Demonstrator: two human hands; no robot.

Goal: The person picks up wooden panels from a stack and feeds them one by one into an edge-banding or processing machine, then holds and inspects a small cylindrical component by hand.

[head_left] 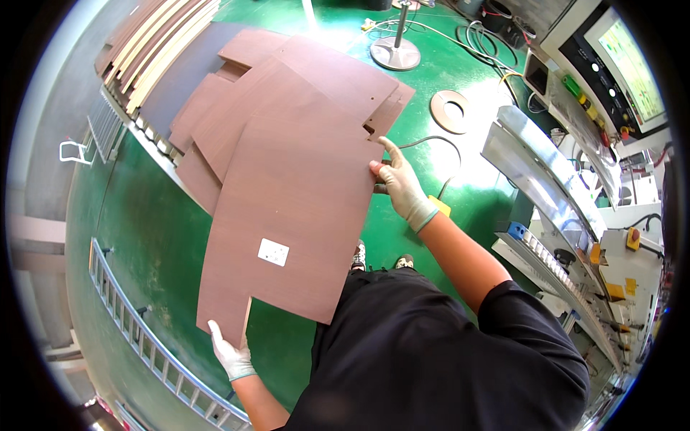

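Observation:
A large brown wood panel (302,194) with a notch cut in its near edge and a white label (274,252) spans the space before me. Gripping its near left corner beside the notch is my left hand (231,355), in a white glove. My right hand (402,185), gloved too, is closed on the panel's right edge close to its far corner, thumb on the top face. Beyond the held panel lie several similar brown panels (323,72), overlapping at angles in a loose pile; the held panel covers part of them.
A roller conveyor (164,158) runs under the pile, with stacked strips (154,43) at its far end. A metal ladder-like rail (154,345) stands left. Machine with a screen (632,65) and metal guard (546,169) is at right. A round stand base (395,54), brown ring (449,111) and cables lie on the green floor.

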